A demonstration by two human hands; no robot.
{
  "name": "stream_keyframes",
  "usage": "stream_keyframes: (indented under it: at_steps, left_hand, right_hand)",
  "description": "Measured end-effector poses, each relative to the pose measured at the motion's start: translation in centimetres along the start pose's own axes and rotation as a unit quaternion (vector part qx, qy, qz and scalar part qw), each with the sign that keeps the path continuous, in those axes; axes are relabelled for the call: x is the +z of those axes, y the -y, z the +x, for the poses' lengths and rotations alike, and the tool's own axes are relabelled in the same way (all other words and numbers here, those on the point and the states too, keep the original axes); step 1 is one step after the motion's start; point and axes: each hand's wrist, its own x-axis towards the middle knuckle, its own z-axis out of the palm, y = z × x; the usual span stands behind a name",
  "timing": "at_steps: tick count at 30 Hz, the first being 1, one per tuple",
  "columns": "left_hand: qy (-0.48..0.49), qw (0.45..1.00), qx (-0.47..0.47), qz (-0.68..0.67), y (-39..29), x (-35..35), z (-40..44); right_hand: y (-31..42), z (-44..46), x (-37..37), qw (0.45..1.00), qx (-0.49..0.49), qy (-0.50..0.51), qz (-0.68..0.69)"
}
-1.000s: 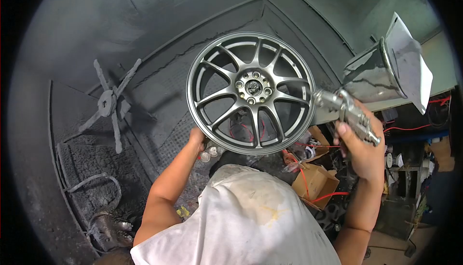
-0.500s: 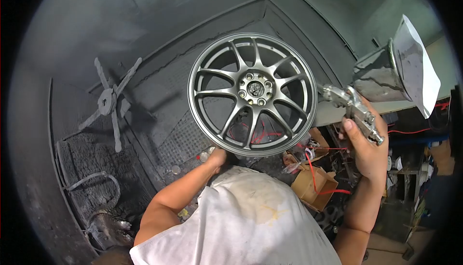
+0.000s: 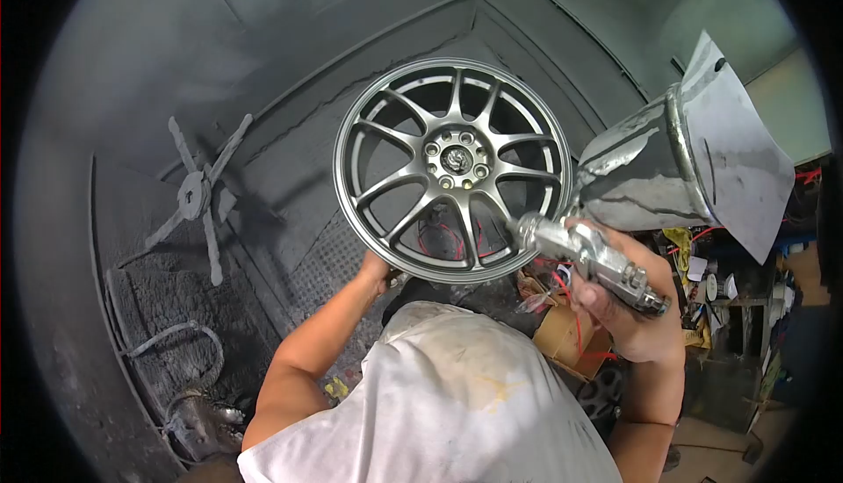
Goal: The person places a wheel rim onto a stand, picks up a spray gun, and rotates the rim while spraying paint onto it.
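A grey multi-spoke car wheel faces up in front of me, with a round emblem on its centre cap. My right hand is closed around a metal spray gun, its nozzle close to the wheel's lower right rim. The gun's paint-streaked metal cup tilts up to the right, and a white sheet covers its wide end. At the wheel's lower left edge is my left hand; its fingers are hidden by the rim, so their grip does not show.
A paint-crusted stand with several arms is at the left. Below it lies a curved hose. Grey booth walls rise behind the wheel. At lower right are an open cardboard box, red cord and a cluttered shelf.
The spray gun has moved left and down, from beside the wheel to over its lower right rim. The wheel has turned and shifted slightly left. My left hand has moved left and up.
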Motion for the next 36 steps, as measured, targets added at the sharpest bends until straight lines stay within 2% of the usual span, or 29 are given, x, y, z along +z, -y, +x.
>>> stream_keyframes:
  at_steps: [2,3,5,7,8,9,11,13,15,18,19,21,22,23,25,27,29,31,33,34,35,36]
  left_hand:
    - [0.002,1.000,-0.021,0.000,2.3,0.5,-0.6]
    - [-0.022,0.998,-0.023,0.045,3.4,0.8,-1.2]
    - [-0.046,0.995,-0.025,0.088,5.2,-0.1,-1.6]
    - [0.011,0.981,-0.039,0.188,7.3,-2.3,-0.2]
    - [0.037,0.947,-0.019,0.319,4.1,-0.5,-3.6]
    - [0.035,0.948,-0.020,0.317,3.8,-1.0,-2.8]
    - [0.016,0.986,-0.065,0.155,3.2,-2.7,-0.9]
    - [-0.003,0.998,0.020,0.063,0.3,-1.9,-0.7]
    - [-0.028,0.998,0.053,0.014,-2.3,-1.7,0.3]
    - [-0.042,0.997,0.065,0.026,-3.6,-3.3,2.7]
    - [-0.042,0.997,0.064,0.028,-3.4,-3.4,2.8]
    - [-0.048,0.996,0.051,0.049,-2.1,-2.6,2.7]
    - [-0.048,0.996,0.052,0.052,-1.0,-2.3,2.9]
    - [-0.031,0.999,0.023,0.001,0.0,-1.5,2.4]
    - [-0.052,0.998,0.023,0.004,0.1,1.4,-1.2]
    - [-0.038,0.998,0.002,0.053,2.9,-0.1,-0.3]
    - [-0.024,0.989,0.016,0.147,5.6,-1.4,0.6]
    - [-0.012,0.974,-0.001,0.226,8.3,-3.8,1.9]
    - [0.066,0.931,0.024,0.359,7.0,-3.4,-0.6]
    - [0.018,0.959,-0.010,0.283,5.5,-2.0,-2.4]
    - [0.018,0.959,-0.010,0.283,4.7,-2.3,-2.0]
    - [0.011,0.974,-0.031,0.225,3.8,-3.3,-1.4]
  right_hand:
    - [-0.3,0.3,0.3,0.994,-0.022,-0.088,-0.064]
    - [-0.6,0.5,0.0,0.994,-0.022,-0.088,-0.063]
    - [-1.3,0.8,-0.9,0.972,-0.068,-0.156,-0.160]
    - [-2.0,0.8,-1.8,0.961,-0.087,-0.181,-0.189]
    - [-1.9,0.6,-2.3,0.959,-0.065,-0.189,-0.199]
    - [-1.8,0.5,-2.8,0.957,-0.043,-0.196,-0.208]
    - [-3.0,0.8,-3.6,0.953,-0.058,-0.207,-0.214]
    - [-3.5,1.1,-3.7,0.961,-0.061,-0.223,-0.155]
    - [-3.3,1.0,-2.9,0.957,-0.070,-0.228,-0.164]
    - [-0.7,-0.3,-0.9,0.991,-0.020,-0.122,-0.045]
    - [-0.2,-0.5,-0.9,0.991,-0.020,-0.123,-0.044]
    - [0.4,-0.7,-1.1,1.000,0.002,0.021,-0.012]
    - [-0.5,-0.6,-0.9,0.999,-0.026,0.023,0.010]
    - [-0.7,-0.5,-0.6,0.999,-0.026,0.021,0.009]
    - [-0.7,-0.1,-0.2,0.997,-0.039,-0.038,-0.051]
    - [-0.5,0.3,-0.3,0.996,-0.026,-0.051,-0.073]
    - [-0.5,0.7,-0.1,0.978,-0.083,-0.125,-0.148]
    - [-0.7,0.8,-0.5,0.973,-0.096,-0.135,-0.162]
    - [-1.9,1.1,-1.3,0.960,-0.110,-0.182,-0.185]
    - [-2.2,1.1,-1.7,0.957,-0.110,-0.187,-0.192]
    - [-2.6,1.1,-2.2,0.955,-0.110,-0.191,-0.199]
    - [-2.9,0.9,-2.5,0.948,-0.105,-0.211,-0.213]
